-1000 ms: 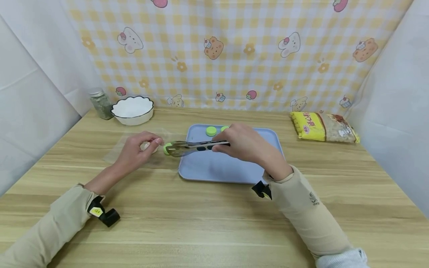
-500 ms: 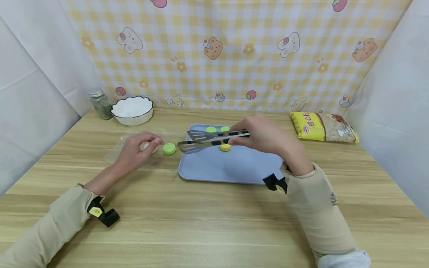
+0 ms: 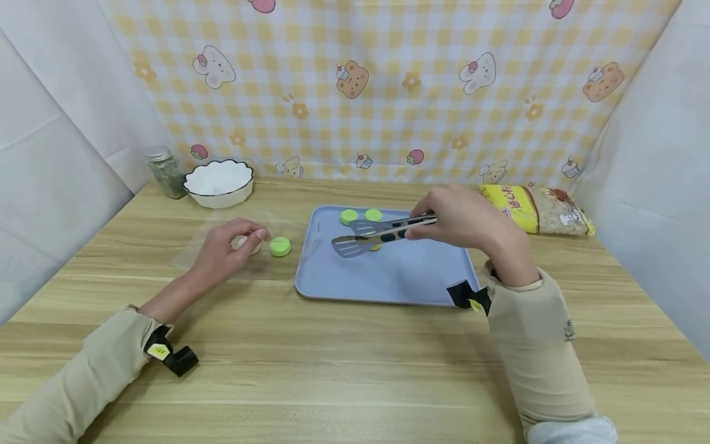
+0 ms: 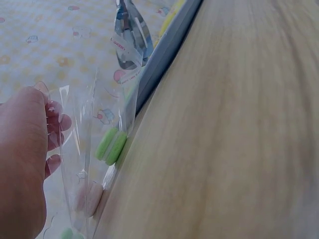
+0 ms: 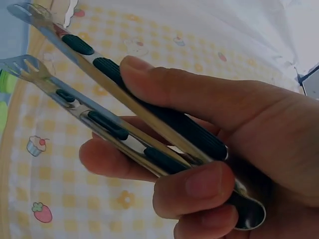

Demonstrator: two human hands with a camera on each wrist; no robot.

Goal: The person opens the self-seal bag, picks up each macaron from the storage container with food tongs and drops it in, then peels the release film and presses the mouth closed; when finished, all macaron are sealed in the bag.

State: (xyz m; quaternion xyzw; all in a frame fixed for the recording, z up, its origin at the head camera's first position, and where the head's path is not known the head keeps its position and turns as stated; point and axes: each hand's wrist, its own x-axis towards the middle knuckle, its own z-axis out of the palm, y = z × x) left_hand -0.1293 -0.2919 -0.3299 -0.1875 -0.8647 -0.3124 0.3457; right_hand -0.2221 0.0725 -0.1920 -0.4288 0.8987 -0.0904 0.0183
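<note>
My left hand (image 3: 227, 250) pinches the edge of a clear plastic bag (image 4: 75, 119), which lies on the table left of the tray. A green macaron (image 3: 280, 246) rests inside it, and a pale pink macaron (image 4: 90, 196) sits deeper in the bag. My right hand (image 3: 468, 222) grips slotted metal tongs (image 3: 383, 233) by their dark-padded handles. Their tips stand apart above the blue tray (image 3: 383, 280), with nothing between them. Two green macarons (image 3: 349, 216) lie along the tray's back edge. The tongs partly cover a yellow macaron (image 3: 375, 247) there.
A white scalloped bowl (image 3: 219, 185) and a jar of dried green bits (image 3: 166, 172) stand at the back left. At the back right lies a yellow food packet (image 3: 535, 209). A patterned curtain (image 3: 388, 92) hangs behind the wooden table.
The tongs have let go of the green macaron at the bag's mouth. My right hand has drawn them right, over the tray, uncovering that macaron. My left hand has stayed in place.
</note>
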